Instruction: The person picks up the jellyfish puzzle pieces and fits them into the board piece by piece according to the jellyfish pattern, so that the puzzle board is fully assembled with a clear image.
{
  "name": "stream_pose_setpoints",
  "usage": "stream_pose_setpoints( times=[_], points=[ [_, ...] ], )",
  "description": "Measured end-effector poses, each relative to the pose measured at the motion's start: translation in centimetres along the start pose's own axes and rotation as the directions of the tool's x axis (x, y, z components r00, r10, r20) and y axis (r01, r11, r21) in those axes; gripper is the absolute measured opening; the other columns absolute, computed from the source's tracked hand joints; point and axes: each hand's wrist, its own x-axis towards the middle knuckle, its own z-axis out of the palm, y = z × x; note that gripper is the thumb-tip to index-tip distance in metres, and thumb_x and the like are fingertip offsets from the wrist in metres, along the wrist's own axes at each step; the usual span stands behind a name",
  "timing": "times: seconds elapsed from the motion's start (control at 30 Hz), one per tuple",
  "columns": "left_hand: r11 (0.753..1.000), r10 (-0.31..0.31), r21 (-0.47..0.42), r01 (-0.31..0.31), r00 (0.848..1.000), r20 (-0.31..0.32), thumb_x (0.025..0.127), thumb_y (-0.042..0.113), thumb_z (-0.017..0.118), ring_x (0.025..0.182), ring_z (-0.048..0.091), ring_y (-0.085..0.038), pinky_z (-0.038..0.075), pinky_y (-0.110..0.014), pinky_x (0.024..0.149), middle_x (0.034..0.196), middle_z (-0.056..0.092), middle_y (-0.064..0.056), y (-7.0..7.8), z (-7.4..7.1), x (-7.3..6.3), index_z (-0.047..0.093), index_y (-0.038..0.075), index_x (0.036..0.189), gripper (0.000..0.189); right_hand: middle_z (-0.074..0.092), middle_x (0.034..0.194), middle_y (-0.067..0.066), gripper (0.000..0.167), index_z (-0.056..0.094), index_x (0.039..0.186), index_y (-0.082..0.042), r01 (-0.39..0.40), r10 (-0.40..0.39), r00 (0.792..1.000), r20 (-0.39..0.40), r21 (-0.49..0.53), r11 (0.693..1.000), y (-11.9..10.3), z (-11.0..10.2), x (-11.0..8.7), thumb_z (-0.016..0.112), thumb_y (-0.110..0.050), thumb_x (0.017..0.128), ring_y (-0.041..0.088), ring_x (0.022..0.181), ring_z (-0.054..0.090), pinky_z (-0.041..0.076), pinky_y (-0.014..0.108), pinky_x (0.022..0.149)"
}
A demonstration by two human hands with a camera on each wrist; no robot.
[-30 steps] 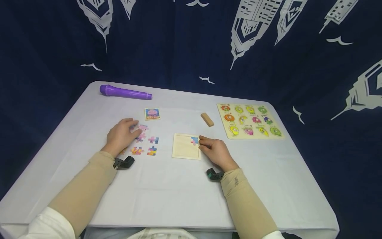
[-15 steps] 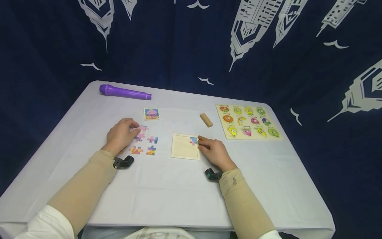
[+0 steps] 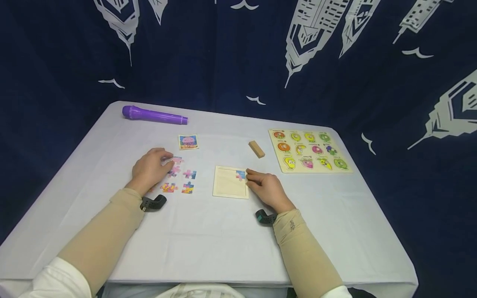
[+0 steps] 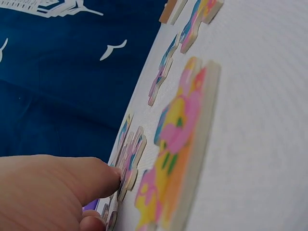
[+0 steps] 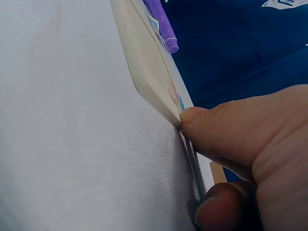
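A shallow wooden puzzle tray (image 3: 228,184) lies at the middle of the white table, with one blue-and-pink jigsaw piece (image 3: 240,175) in its upper right corner. My right hand (image 3: 269,189) holds the tray's right edge; in the right wrist view the thumb (image 5: 197,120) is right at its corner. To the left, my left hand (image 3: 150,169) rests among loose jigsaw pieces, its fingers loosely bent. In the left wrist view its thumb (image 4: 103,178) meets the edges of some pieces. A pink-and-yellow piece (image 3: 169,188) and a blue-and-yellow piece (image 3: 188,188) lie nearer me. The left palm hides part of the group.
Beyond the pieces lies a small square picture card (image 3: 188,142). A purple toy microphone (image 3: 154,115) is at the back left. Behind the tray is a small wooden block (image 3: 256,149), and a fruit picture board (image 3: 309,151) lies at the back right. A dark patterned curtain hangs behind.
Both hands stay in place, the left at the pieces and the right at the tray edge. The whole head view shifts slightly left.
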Motion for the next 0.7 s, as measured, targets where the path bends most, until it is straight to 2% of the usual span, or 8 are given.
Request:
stream_pose_setpoints(
  times=[0.23, 0.47, 0.63, 0.7],
  points=[
    [1.000, -0.003, -0.016, 0.003, 1.000, -0.005, 0.097, 0.026, 0.067, 0.140, 0.047, -0.044, 0.045, -0.061, 0.102, 0.153, 0.049, -0.021, 0.04, 0.06, -0.17, 0.071, 0.011, 0.125, 0.032, 0.064, 0.141, 0.001, 0.029, 0.074, 0.124, -0.008, -0.001, 0.001, 1.000, 0.004, -0.007, 1.000, 0.09, 0.05, 0.04, 0.073, -0.018, 0.097, 0.025, 0.134, 0.059, 0.045, 0.046, 0.112],
    [1.000, 0.029, 0.011, -0.029, 0.999, 0.022, 0.098, 0.024, 0.061, 0.139, 0.047, -0.047, 0.043, -0.063, 0.103, 0.155, 0.046, -0.023, -0.02, 0.16, -0.11, 0.066, 0.012, 0.136, 0.040, 0.064, 0.141, 0.000, 0.030, 0.074, 0.125, -0.009, -0.007, 0.007, 1.000, 0.007, -0.008, 1.000, 0.13, 0.06, 0.05, 0.072, -0.019, 0.097, 0.024, 0.135, 0.058, 0.044, 0.045, 0.112],
    [1.000, 0.020, -0.001, -0.020, 1.000, 0.024, 0.098, 0.023, 0.062, 0.142, 0.043, -0.045, 0.041, -0.063, 0.107, 0.156, 0.045, -0.022, 0.02, 0.11, -0.04, 0.067, 0.011, 0.132, 0.036, 0.064, 0.142, 0.001, 0.030, 0.074, 0.125, -0.008, 0.000, 0.001, 1.000, 0.007, -0.008, 1.000, 0.09, 0.07, -0.01, 0.072, -0.018, 0.097, 0.025, 0.135, 0.058, 0.044, 0.046, 0.112],
    [1.000, 0.008, -0.011, -0.008, 1.000, 0.010, 0.098, 0.024, 0.064, 0.138, 0.049, -0.044, 0.044, -0.061, 0.103, 0.153, 0.048, -0.022, 0.12, 0.03, -0.13, 0.067, 0.011, 0.131, 0.036, 0.064, 0.141, 0.000, 0.029, 0.074, 0.125, -0.009, -0.005, 0.006, 1.000, 0.006, -0.006, 1.000, 0.07, 0.07, -0.01, 0.072, -0.018, 0.097, 0.024, 0.135, 0.058, 0.044, 0.045, 0.112]
  ],
)
